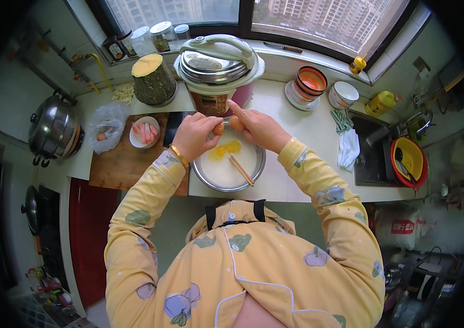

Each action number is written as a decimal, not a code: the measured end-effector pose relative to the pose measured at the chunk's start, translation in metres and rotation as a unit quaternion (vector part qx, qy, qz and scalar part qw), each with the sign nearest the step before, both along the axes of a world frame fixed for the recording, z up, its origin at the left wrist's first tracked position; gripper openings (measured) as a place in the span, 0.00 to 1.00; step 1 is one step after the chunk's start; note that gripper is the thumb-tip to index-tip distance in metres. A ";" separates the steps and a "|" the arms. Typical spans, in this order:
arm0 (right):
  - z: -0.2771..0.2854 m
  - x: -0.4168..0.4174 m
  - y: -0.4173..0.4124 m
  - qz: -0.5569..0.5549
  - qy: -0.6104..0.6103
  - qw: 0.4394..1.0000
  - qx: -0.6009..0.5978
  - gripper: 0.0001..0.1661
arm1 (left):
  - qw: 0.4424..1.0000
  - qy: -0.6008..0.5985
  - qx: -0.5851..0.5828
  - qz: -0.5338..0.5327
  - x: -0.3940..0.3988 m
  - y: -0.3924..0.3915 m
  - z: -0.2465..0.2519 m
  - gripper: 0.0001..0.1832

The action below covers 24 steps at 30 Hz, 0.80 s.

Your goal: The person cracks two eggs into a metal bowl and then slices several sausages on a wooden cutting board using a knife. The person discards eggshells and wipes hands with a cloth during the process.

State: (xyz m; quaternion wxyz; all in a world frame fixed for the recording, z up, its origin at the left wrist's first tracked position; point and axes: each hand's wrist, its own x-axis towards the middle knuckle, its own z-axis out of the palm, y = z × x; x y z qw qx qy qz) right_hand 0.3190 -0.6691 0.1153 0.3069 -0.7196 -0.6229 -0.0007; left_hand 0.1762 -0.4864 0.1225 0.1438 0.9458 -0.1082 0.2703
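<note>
Both hands are raised over a metal bowl [262, 164] of white flour [215, 172], with yellow egg yolks [226, 149] lying on top. My left hand [194, 137] grips a piece of brown eggshell [218, 129] above the bowl's far left side. Apart from it, my right hand [260, 129] holds another piece of eggshell [237, 123], its index finger pointing up and away. A pair of wooden chopsticks [241, 170] leans in the bowl, the tips by the yolks and the other ends over the near rim.
Behind the bowl stands an electric pressure cooker [217, 78]. To the left are a wooden cutting board [121, 168], a small bowl of pink sticks [145, 132], a plastic bag with an egg [107, 127] and a cut pumpkin [154, 82]. Stacked bowls [309, 84] and a sink [373, 153] lie right.
</note>
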 end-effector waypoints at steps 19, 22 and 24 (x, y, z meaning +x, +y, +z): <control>0.034 0.005 0.002 0.002 -0.027 0.999 0.033 0.52 | 0.999 -0.031 0.015 0.031 -0.008 0.001 0.033 0.24; 0.033 0.005 0.002 0.006 -0.017 0.999 0.037 0.52 | 0.999 -0.028 0.011 0.031 -0.008 0.001 0.034 0.24; 0.033 0.005 0.001 0.002 -0.023 1.000 0.018 0.52 | 0.999 -0.028 0.010 0.031 -0.008 0.001 0.033 0.24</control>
